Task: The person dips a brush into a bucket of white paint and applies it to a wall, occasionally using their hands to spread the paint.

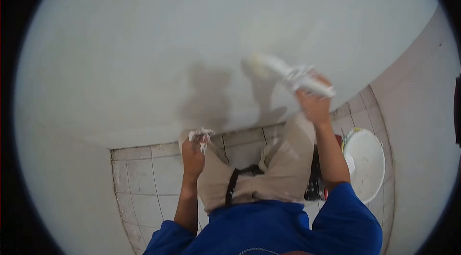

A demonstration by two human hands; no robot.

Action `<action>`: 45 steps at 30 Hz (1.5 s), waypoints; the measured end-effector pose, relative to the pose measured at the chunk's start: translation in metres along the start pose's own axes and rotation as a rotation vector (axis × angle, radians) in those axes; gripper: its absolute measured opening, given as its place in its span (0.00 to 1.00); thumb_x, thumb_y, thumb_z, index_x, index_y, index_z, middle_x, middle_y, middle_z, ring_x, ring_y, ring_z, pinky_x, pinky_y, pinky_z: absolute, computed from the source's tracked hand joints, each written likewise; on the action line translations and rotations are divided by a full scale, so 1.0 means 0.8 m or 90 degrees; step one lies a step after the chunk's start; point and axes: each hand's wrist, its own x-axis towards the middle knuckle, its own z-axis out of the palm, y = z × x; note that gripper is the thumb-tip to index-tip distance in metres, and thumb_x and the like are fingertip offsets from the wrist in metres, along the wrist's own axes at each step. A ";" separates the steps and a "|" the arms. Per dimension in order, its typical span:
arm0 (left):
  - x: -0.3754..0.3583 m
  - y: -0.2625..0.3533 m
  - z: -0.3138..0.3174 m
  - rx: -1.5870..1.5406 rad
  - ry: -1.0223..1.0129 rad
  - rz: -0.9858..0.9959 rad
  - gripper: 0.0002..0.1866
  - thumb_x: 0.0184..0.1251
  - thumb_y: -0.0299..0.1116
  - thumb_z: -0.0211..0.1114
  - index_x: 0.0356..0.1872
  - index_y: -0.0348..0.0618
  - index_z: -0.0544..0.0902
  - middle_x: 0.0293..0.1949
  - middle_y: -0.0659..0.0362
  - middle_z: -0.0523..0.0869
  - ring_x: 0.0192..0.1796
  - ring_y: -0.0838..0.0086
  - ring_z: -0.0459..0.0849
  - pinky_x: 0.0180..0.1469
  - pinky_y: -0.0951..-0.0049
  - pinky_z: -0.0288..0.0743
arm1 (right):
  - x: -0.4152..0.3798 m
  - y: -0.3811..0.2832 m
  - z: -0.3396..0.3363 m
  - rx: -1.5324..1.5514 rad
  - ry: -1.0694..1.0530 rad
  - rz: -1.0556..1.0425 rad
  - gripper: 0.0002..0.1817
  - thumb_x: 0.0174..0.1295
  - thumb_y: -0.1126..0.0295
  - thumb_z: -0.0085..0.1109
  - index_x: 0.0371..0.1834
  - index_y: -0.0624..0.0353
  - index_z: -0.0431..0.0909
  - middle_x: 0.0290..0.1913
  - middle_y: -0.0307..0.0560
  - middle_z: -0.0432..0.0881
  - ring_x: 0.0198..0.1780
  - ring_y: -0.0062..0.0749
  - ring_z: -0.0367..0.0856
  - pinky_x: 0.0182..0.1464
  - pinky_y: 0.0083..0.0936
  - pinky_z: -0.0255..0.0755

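In front of me stands a pale wall (144, 39), with shadows of my head and arm on it. My right hand (316, 101) is closed round a white-smeared tool (276, 65), which is blurred by motion. The tool's far end, yellowish white, is at or close to the wall. Lower on the left, near my knee, my left hand (199, 141) is closed, its fingers coated in white paste. Whether it grips a thing under the paste cannot be made out.
A white bucket (366, 164) stands on the tiled floor (139, 173) at my right. Beside it, partly behind my right forearm, is a black and red object (314, 183). Side walls rise at left and right.
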 end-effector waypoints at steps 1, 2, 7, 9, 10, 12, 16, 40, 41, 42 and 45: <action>-0.007 -0.011 0.005 -0.016 0.006 -0.008 0.11 0.64 0.20 0.54 0.46 0.32 0.75 0.42 0.55 0.82 0.48 0.72 0.80 0.53 0.75 0.71 | 0.000 0.000 -0.010 0.048 0.132 0.069 0.05 0.51 0.80 0.60 0.32 0.63 0.79 0.35 0.43 0.81 0.39 0.30 0.80 0.44 0.28 0.74; -0.009 -0.022 0.010 0.009 -0.004 -0.043 0.12 0.63 0.19 0.53 0.47 0.32 0.74 0.43 0.54 0.82 0.48 0.71 0.80 0.53 0.75 0.71 | 0.001 0.002 -0.015 0.096 0.265 0.139 0.04 0.52 0.81 0.59 0.31 0.65 0.78 0.35 0.42 0.81 0.38 0.25 0.79 0.43 0.26 0.74; -0.001 -0.036 0.060 0.139 -0.109 -0.023 0.12 0.62 0.19 0.54 0.47 0.34 0.76 0.40 0.56 0.84 0.44 0.73 0.82 0.50 0.75 0.74 | -0.019 0.055 0.018 0.002 0.415 0.221 0.04 0.55 0.80 0.58 0.33 0.67 0.79 0.33 0.44 0.80 0.35 0.25 0.78 0.42 0.23 0.73; -0.006 -0.060 0.068 0.076 -0.123 -0.032 0.10 0.62 0.21 0.56 0.45 0.34 0.77 0.39 0.56 0.84 0.43 0.74 0.83 0.48 0.75 0.74 | -0.084 0.108 0.053 -0.063 0.381 0.305 0.04 0.54 0.80 0.58 0.33 0.68 0.79 0.32 0.45 0.81 0.35 0.26 0.78 0.40 0.24 0.73; -0.005 -0.068 0.071 0.041 -0.129 -0.031 0.10 0.62 0.22 0.57 0.44 0.35 0.77 0.38 0.56 0.85 0.42 0.75 0.83 0.48 0.75 0.74 | -0.116 0.111 0.061 -0.137 0.293 0.335 0.05 0.54 0.80 0.59 0.33 0.68 0.79 0.32 0.46 0.81 0.35 0.27 0.78 0.40 0.25 0.73; -0.005 -0.053 0.075 0.089 -0.125 -0.069 0.09 0.61 0.22 0.57 0.43 0.35 0.78 0.38 0.56 0.85 0.42 0.75 0.83 0.47 0.75 0.74 | -0.167 0.106 0.082 -0.028 0.233 0.389 0.05 0.54 0.80 0.60 0.34 0.68 0.79 0.32 0.47 0.81 0.36 0.27 0.78 0.40 0.25 0.72; -0.002 -0.040 0.071 0.138 -0.136 -0.044 0.09 0.62 0.22 0.57 0.43 0.36 0.78 0.38 0.55 0.85 0.41 0.74 0.83 0.47 0.75 0.74 | -0.173 0.092 0.082 -0.034 0.255 0.354 0.05 0.56 0.78 0.60 0.35 0.67 0.78 0.32 0.44 0.81 0.36 0.26 0.79 0.41 0.24 0.73; -0.081 -0.045 0.349 -0.294 -0.559 -0.201 0.18 0.66 0.31 0.59 0.54 0.45 0.66 0.48 0.59 0.75 0.48 0.76 0.77 0.49 0.71 0.73 | -0.262 -0.120 -0.216 -0.286 0.645 0.427 0.08 0.60 0.79 0.58 0.42 0.72 0.76 0.47 0.53 0.77 0.46 0.37 0.79 0.49 0.39 0.80; -0.094 -0.054 0.365 -0.293 -0.537 -0.408 0.21 0.68 0.40 0.56 0.58 0.45 0.65 0.53 0.58 0.73 0.51 0.73 0.76 0.50 0.68 0.73 | -0.280 -0.124 -0.232 -0.239 0.671 0.423 0.09 0.59 0.79 0.59 0.43 0.69 0.77 0.44 0.50 0.79 0.43 0.32 0.80 0.47 0.33 0.80; -0.107 -0.076 0.375 -0.467 -0.488 -0.597 0.26 0.69 0.48 0.53 0.62 0.45 0.62 0.58 0.55 0.71 0.56 0.68 0.74 0.54 0.64 0.72 | -0.292 -0.130 -0.243 -0.302 0.647 0.432 0.09 0.58 0.79 0.60 0.43 0.69 0.77 0.43 0.49 0.80 0.43 0.30 0.80 0.46 0.30 0.79; -0.145 -0.104 0.412 -0.383 -0.360 -0.875 0.45 0.60 0.58 0.57 0.71 0.47 0.47 0.71 0.48 0.50 0.70 0.50 0.55 0.64 0.51 0.63 | -0.310 -0.147 -0.258 -0.449 0.547 0.512 0.09 0.55 0.80 0.63 0.39 0.69 0.79 0.40 0.46 0.81 0.41 0.26 0.79 0.47 0.24 0.75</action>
